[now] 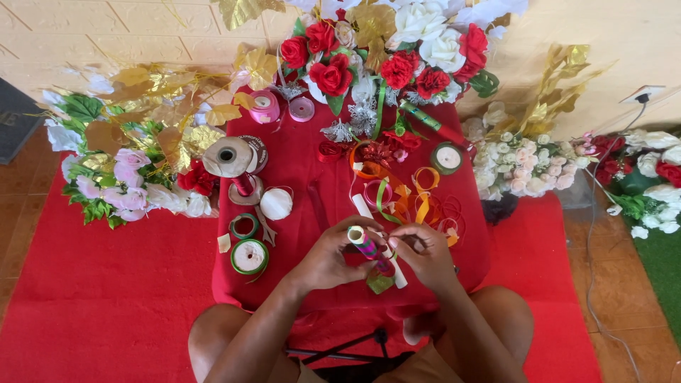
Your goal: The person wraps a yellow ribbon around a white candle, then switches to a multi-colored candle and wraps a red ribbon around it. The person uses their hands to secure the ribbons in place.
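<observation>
Together, left hand (328, 261) and right hand (425, 257) closed on a ribbon-wrapped tube (369, 248), above the red-covered desk (298, 170). Nearby, loose curled ribbons (404, 202) and green-rimmed ribbon spool (249, 256).

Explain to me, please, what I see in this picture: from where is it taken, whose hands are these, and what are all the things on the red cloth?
There is one picture, taken by a camera worn on a person's head, looking down. The two bare hands are that person's own; no machine is here. The left hand grips a small tube wrapped in striped pink and green ribbon. The right hand pinches at the same tube from the other side. Below them stands a low table under a red cloth. On it lie ribbon spools, loose orange and green ribbon curls and a large tape roll. Artificial flowers, red, white and pink, with gold leaves, surround the table.
</observation>
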